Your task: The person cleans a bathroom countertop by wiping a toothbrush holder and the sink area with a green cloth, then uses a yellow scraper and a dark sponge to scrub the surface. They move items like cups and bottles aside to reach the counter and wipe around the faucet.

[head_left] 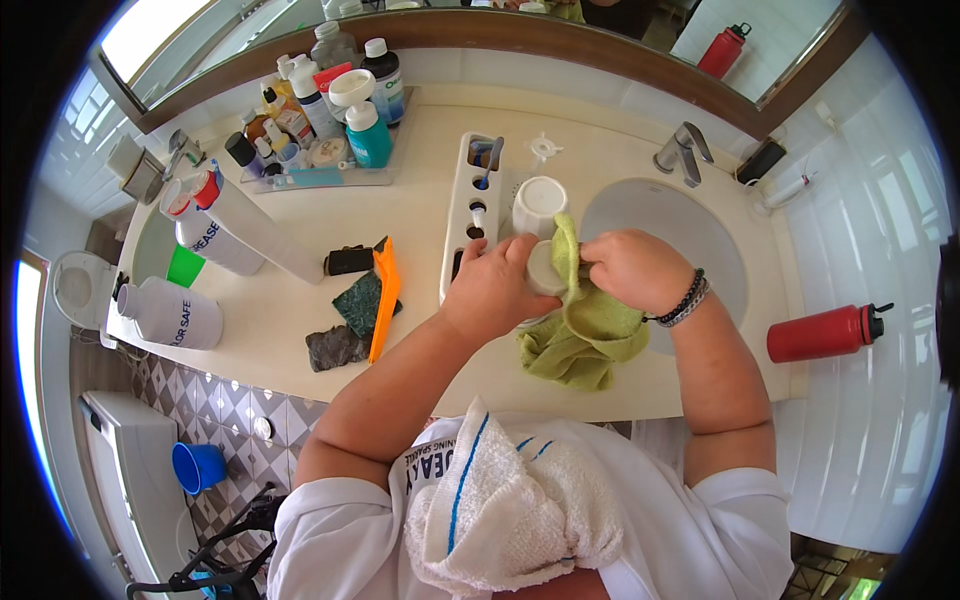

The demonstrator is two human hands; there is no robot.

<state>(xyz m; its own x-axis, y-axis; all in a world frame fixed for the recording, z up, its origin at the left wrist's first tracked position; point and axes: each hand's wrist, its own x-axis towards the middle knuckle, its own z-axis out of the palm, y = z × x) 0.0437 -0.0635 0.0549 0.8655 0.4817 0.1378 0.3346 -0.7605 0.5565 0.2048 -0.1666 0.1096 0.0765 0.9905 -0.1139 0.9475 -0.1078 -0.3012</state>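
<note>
My left hand (499, 285) is closed around a small white cup (545, 268), its fingers next to the long white toothbrush holder (454, 191). In my right hand (637, 270) is a green cloth (592, 334), pinched where it lies against the cup's side; the rest drapes onto the counter by the sink's edge. Right behind the held cup stands another white cup (540, 204), which looks upside down. A blue toothbrush (492, 163) stands in the holder. A white star-shaped plastic piece (543, 147) lies behind the cups.
The sink basin (667, 225) with its faucet (682, 154) lies to the right, a red bottle (817, 334) beyond it. At left are an orange-handled scraper or brush (385, 300), scouring pads (361, 304), white cleaner bottles (171, 313) and a clear tray (322, 178) of toiletries.
</note>
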